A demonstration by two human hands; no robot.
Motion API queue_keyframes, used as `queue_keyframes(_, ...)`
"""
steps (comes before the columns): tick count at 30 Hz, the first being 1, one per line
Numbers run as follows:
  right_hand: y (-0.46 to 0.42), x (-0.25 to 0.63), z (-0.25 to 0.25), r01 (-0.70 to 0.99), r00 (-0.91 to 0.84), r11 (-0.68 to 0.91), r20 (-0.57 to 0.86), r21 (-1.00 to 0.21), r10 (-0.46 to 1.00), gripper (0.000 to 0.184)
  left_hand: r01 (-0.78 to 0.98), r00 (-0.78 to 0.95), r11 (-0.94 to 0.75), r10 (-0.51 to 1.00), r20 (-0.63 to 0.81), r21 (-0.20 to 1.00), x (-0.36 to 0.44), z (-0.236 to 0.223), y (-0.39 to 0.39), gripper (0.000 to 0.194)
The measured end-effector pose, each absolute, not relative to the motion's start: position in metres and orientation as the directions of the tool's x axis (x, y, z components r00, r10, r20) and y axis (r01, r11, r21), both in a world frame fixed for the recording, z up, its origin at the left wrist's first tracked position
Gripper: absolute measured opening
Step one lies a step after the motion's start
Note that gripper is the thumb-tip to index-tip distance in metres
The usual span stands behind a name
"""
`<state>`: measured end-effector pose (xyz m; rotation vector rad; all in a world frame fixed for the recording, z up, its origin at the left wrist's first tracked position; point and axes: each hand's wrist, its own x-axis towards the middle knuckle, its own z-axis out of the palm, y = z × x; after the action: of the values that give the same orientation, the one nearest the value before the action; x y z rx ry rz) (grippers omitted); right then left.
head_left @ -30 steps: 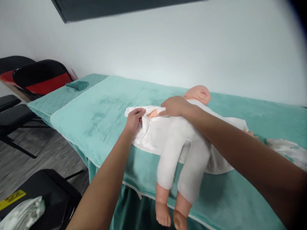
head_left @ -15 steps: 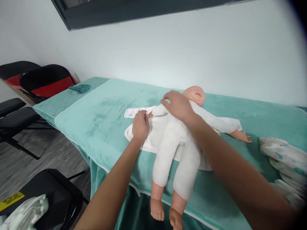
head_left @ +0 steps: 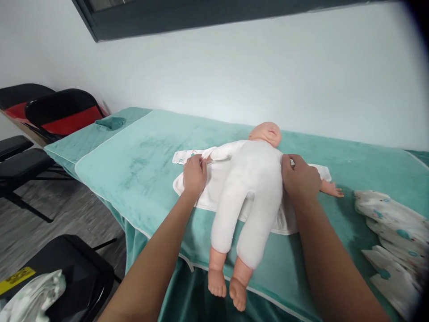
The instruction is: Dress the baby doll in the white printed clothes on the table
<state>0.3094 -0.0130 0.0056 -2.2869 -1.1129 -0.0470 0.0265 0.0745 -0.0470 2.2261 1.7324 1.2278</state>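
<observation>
A baby doll (head_left: 250, 188) with a white cloth body lies on its back on a white garment (head_left: 214, 190) spread open beneath it, on the teal-covered table (head_left: 140, 156). My left hand (head_left: 194, 175) pinches the garment's edge by the doll's left-side arm and sleeve, fingers closed. At the doll's other side my right hand (head_left: 300, 179) has its fingers curled on the garment, beside the torso. The doll's bare feet hang at the table's front edge.
Folded patterned cloths (head_left: 392, 232) lie at the right on the table. A small teal cloth (head_left: 110, 122) sits at the far left corner. Black and red chairs (head_left: 50, 114) stand at the left. A black stool (head_left: 67, 273) with a crumpled white cloth (head_left: 33, 297) stands below left.
My right hand left the doll's shoulder, crossed over the chest and came down on the garment at the doll's other side. My left hand stayed on the garment's edge.
</observation>
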Motion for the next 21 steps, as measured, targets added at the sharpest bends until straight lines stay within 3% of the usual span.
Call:
queue_keyframes(3,-0.022,0.306,0.005,0.710,0.654,-0.479,0.230,-0.517,0.721,0.051,0.788,0.038,-0.353,0.845,0.534,0.504,0.026,-0.046,0.074,0.034)
queue_keyframes(8,-0.029,0.308,-0.009,0.608,0.650,-0.310,0.234,-0.731,0.723,0.053,0.777,0.033,-0.351,0.851,0.524,0.522,0.025,-0.047,0.074,0.032)
queue_keyframes(14,-0.026,0.299,-0.013,0.305,0.690,-0.110,0.140,-0.946,0.710,0.067,0.818,0.122,-0.388,0.838,0.531,0.424,0.027,-0.045,0.071,0.023)
queue_keyframes(18,-0.009,0.300,-0.003,0.186,0.641,-0.178,-0.018,-0.966,0.767,0.079,0.844,0.194,-0.407,0.838,0.510,0.349,0.028,-0.044,0.069,0.023)
queue_keyframes(21,0.003,0.301,0.005,0.216,0.601,-0.171,-0.007,-0.961,0.799,0.082,0.846,0.240,-0.440,0.819,0.522,0.302,0.027,-0.045,0.068,0.028)
